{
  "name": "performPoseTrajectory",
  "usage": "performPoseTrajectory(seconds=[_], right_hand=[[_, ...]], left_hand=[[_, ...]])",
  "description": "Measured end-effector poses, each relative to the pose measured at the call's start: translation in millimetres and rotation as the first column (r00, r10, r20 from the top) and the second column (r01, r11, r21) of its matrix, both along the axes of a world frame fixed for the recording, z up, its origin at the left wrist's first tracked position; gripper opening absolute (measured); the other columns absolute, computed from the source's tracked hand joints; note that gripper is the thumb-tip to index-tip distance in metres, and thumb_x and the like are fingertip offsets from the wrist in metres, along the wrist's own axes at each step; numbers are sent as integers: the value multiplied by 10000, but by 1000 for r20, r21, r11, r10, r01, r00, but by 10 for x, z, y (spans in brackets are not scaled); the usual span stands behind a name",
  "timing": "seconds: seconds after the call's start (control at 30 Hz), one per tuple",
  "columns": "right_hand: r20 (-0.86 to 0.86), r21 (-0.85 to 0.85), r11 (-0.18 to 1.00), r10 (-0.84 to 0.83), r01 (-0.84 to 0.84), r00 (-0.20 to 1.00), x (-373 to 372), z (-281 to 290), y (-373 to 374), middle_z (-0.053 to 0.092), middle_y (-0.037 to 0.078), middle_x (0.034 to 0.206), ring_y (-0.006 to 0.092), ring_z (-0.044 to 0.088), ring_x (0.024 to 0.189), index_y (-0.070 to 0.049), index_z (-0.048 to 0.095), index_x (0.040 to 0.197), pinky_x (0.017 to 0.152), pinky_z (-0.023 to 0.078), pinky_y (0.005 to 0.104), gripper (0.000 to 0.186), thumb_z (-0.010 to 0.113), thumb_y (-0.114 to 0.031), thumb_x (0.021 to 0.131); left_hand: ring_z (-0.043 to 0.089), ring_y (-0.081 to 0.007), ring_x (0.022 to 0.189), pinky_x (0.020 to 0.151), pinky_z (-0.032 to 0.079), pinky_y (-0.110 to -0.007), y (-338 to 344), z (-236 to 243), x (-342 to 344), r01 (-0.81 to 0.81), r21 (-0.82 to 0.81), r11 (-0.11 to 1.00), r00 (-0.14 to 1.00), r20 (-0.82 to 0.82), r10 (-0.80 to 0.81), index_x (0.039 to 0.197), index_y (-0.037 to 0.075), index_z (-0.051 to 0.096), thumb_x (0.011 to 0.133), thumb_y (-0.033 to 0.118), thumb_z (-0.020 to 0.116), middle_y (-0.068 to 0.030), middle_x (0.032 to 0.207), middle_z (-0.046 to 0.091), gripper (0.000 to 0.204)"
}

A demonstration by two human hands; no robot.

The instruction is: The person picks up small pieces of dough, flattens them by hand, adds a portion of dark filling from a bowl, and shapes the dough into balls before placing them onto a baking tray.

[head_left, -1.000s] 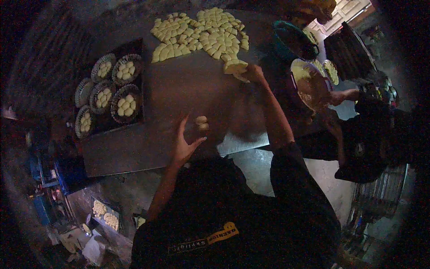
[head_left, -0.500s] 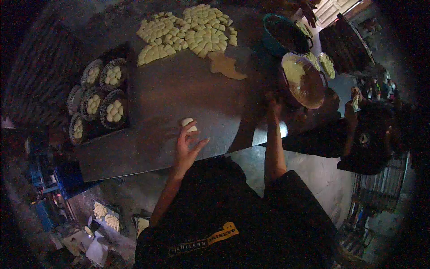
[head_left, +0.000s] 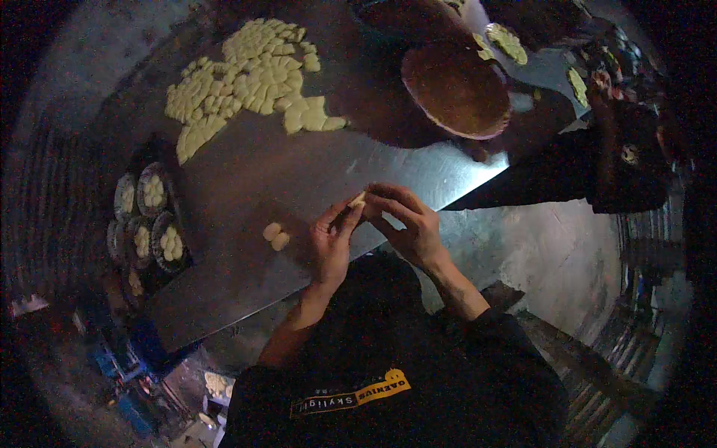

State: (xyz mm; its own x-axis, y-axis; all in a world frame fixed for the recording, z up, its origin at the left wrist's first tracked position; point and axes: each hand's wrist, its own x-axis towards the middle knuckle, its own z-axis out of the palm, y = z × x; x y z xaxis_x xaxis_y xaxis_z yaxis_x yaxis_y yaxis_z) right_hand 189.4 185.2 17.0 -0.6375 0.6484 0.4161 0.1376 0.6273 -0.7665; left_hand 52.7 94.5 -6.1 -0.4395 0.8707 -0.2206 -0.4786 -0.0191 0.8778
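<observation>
A small piece of dough [head_left: 358, 200] is pinched between the fingertips of my two hands, above the near part of the metal table. My left hand [head_left: 331, 243] closes on it from the left, thumb against fingers. From the right, my right hand [head_left: 409, 225] holds the same piece, its fingers bent over it and partly hiding it. Two small dough balls [head_left: 276, 237] lie side by side on the tabletop, left of my left hand. Farther back, a wide spread of cut dough pieces [head_left: 261, 71] covers part of the table.
Fluted round pans [head_left: 170, 243] with dough balls stand at the table's left end. A large basin [head_left: 457, 93] sits at the back right, near a person in dark clothes [head_left: 553, 168]. The metal table's front edge [head_left: 246, 317] runs just before me.
My left hand has left the dough on the tabletop. My right hand has come from near the basin to the middle, and both hands now meet on a dough piece. The view has turned right.
</observation>
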Motion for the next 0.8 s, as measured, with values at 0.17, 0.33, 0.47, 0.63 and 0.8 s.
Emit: performPoseTrajectory(seconds=[0.17,0.33,0.47,0.63,0.8], right_hand=[[-151,-571,818,-16,-74,988,235,153,167,629,93,1162,199,617,1106,6,650,1105,909,539,330,339,752,2,782],[-320,-834,357,307,-421,896,341,33,156,695,24,876,113,616,807,3,707,947,735,497,295,170,750,-114,831],[-490,-774,237,364,-588,792,164,293,217,716,57,910,116,634,836,8,723,963,781,486,279,162,704,-139,896],[-456,-780,85,602,-620,656,-19,370,651,711,70,1045,133,621,1009,21,687,1115,908,479,288,273,670,-176,927],[-74,-519,808,282,-279,956,-684,678,2233,722,60,941,130,631,844,19,698,1006,776,520,326,354,615,-323,960]], left_hand=[[554,-307,1220,1060,399,-449,278,369,260,14,306,952,603,-762,236,1158,87,661,956,337,594,-88,1198,657,329],[497,-358,1291,1121,319,-528,186,446,47,366,221,904,2,-972,236,1081,187,697,904,586,521,-51,1213,668,470],[561,-395,1214,1107,338,-507,310,179,129,301,534,790,590,-755,286,1091,90,681,800,657,600,-106,1199,675,642],[368,-410,1359,1120,272,-574,297,229,181,94,373,923,685,-697,212,1355,81,446,775,664,648,-199,1455,372,847],[170,-414,1457,1136,209,-601,365,173,41,-286,233,930,813,-454,364,1560,162,17,654,610,808,-149,1621,-7,1284]])
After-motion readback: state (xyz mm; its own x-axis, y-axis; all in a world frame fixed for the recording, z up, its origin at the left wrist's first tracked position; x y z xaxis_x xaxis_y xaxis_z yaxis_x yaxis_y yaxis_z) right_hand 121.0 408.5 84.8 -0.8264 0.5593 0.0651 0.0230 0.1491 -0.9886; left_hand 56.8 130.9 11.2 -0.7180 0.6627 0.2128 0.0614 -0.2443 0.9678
